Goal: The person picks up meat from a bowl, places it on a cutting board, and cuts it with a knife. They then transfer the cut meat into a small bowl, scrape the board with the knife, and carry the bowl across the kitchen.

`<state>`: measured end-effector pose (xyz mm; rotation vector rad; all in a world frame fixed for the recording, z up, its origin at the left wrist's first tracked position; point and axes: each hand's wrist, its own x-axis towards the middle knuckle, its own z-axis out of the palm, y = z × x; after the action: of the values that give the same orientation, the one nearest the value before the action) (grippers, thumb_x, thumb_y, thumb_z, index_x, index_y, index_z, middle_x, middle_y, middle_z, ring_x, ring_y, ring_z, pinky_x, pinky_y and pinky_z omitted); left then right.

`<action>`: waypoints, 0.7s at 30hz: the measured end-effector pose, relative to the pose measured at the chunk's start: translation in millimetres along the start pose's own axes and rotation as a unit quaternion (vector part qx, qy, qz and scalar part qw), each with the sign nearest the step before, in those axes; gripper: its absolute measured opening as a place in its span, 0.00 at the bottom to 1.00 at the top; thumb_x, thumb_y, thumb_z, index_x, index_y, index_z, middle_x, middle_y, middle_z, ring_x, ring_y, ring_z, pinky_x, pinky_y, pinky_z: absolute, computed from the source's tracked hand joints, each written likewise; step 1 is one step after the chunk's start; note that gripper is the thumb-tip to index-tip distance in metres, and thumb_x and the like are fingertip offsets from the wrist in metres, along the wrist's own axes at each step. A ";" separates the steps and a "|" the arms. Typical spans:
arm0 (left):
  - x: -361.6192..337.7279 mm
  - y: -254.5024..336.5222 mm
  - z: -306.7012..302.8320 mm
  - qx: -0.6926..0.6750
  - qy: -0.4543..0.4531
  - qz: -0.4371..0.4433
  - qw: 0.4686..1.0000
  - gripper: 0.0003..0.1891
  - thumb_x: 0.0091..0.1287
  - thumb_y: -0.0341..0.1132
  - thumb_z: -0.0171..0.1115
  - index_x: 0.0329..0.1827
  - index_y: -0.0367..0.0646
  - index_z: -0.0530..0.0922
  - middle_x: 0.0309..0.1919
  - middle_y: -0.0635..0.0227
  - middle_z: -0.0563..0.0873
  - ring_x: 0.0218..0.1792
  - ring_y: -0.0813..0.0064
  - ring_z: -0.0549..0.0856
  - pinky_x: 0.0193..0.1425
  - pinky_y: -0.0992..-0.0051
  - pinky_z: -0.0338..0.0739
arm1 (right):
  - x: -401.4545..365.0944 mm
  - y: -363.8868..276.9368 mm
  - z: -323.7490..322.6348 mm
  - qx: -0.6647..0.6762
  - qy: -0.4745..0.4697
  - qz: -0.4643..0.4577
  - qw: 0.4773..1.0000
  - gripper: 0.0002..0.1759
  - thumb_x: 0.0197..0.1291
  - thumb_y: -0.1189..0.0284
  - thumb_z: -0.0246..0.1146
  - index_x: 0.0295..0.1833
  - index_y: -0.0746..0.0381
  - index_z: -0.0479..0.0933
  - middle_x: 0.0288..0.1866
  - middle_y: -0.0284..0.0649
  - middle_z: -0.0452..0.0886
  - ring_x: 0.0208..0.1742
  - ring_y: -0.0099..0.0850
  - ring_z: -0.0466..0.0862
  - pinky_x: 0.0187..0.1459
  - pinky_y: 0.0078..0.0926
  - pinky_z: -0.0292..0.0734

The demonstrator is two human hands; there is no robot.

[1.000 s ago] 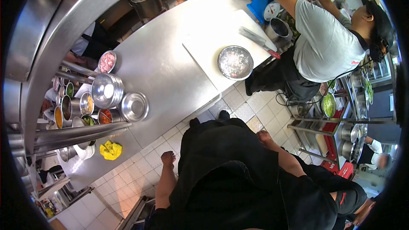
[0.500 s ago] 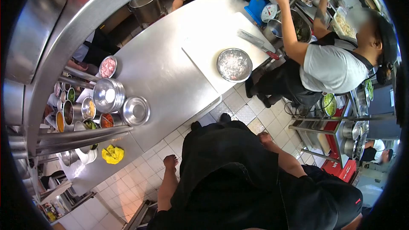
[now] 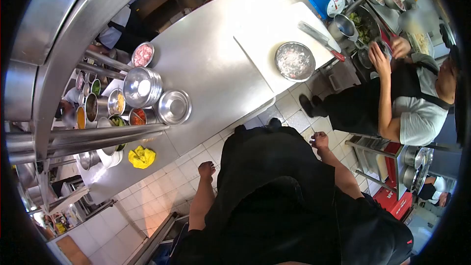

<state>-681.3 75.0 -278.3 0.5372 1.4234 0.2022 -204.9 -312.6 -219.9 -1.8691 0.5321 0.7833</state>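
My left hand (image 3: 206,170) hangs over the tiled floor, its fingers loosely curled with nothing visible in them. On the other side of my black apron (image 3: 274,167), my right hand (image 3: 320,141) is also curled and holds nothing I can see. Neither touches the steel table (image 3: 206,83). A metal bowl (image 3: 295,62) dusted with white powder, with some pinkish bits, sits on the white cutting board (image 3: 255,44). Beside it lies a cleaver (image 3: 316,37) with a red handle. A crumpled yellow cloth (image 3: 142,157) lies near the table's left end.
Stacked metal bowls (image 3: 142,87), a wide steel bowl (image 3: 174,107) and a bowl of raw meat (image 3: 143,54) stand on the left. Metal shelf rails (image 3: 103,137) cross there. A co-worker (image 3: 417,103) works at a pot of greens (image 3: 363,27), near a blue scale (image 3: 324,0).
My view has shifted, so the table and bowls sit further right. Both my hands have swung forward a little. The co-worker has lowered both hands from overhead and brought them together by the pot.
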 end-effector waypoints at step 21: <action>-156.8 74.7 56.9 0.251 -0.054 -0.032 0.966 0.13 0.74 0.42 0.65 0.49 0.42 0.83 0.42 0.63 0.91 0.40 0.65 0.90 0.45 0.64 0.87 | 116.7 -405.0 38.0 -0.455 0.139 -0.402 0.782 0.14 0.59 0.66 0.68 0.49 0.60 0.82 0.47 0.53 0.87 0.52 0.54 0.88 0.51 0.51 0.82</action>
<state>-636.6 56.7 -102.0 0.9004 1.3821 -0.2452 134.2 -116.1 -60.0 -2.7906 -0.6259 0.1315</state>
